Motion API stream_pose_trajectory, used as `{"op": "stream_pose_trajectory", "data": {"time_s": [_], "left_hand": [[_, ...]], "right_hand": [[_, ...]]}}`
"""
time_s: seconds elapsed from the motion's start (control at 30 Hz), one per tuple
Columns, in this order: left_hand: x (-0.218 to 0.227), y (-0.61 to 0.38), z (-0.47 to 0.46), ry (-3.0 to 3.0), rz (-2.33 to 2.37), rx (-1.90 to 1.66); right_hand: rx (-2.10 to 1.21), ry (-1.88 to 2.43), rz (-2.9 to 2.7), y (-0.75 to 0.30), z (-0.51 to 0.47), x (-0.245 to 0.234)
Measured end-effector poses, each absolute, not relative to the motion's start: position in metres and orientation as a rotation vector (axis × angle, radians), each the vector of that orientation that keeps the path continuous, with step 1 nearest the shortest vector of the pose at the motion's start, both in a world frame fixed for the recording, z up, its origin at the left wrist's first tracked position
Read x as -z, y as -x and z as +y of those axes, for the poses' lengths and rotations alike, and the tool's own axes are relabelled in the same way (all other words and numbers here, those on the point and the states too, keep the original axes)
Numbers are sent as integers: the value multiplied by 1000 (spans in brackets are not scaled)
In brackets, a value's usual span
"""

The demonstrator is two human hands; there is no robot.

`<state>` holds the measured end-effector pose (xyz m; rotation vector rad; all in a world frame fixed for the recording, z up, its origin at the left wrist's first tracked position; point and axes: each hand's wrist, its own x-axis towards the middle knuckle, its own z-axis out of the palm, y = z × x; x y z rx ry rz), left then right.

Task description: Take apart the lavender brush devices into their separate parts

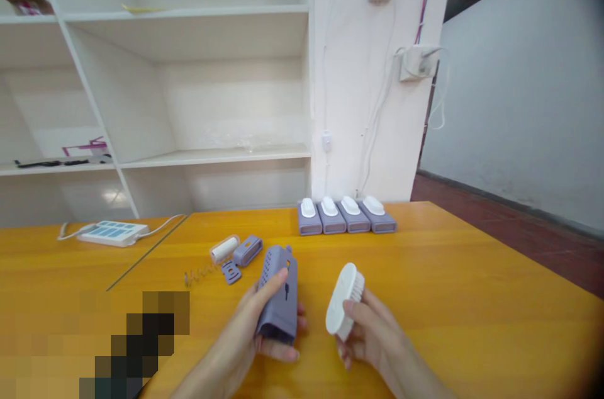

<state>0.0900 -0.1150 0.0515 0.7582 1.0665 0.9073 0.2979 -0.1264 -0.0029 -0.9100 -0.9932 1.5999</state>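
My left hand is closed around a purple perforated plastic housing, held tilted just above the orange table. My right hand grips a white oval brush head with its bristles facing right, a short way to the right of the housing. The two parts are apart, not touching.
A small white roller, a purple cap, a small purple plate and a spring lie behind my left hand. Several assembled purple units stand in a row by the pillar. A power strip lies at far left; shelves behind.
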Motion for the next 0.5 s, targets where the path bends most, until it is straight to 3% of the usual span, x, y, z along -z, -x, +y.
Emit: {"op": "stream_pose_trajectory", "data": {"time_s": [0.17,0.4,0.5], "left_hand": [[-47,-69,-107,-947,1284,-895],[-34,-45,-86,-1656,1948,-781],[-32,-44,-87,-1893,2146,-670]], "right_hand": [[-1430,1202,-1201,-292,-128,8],[-690,1526,-1554,-292,-126,20],[-623,1586,-1655,-295,-120,27]]}}
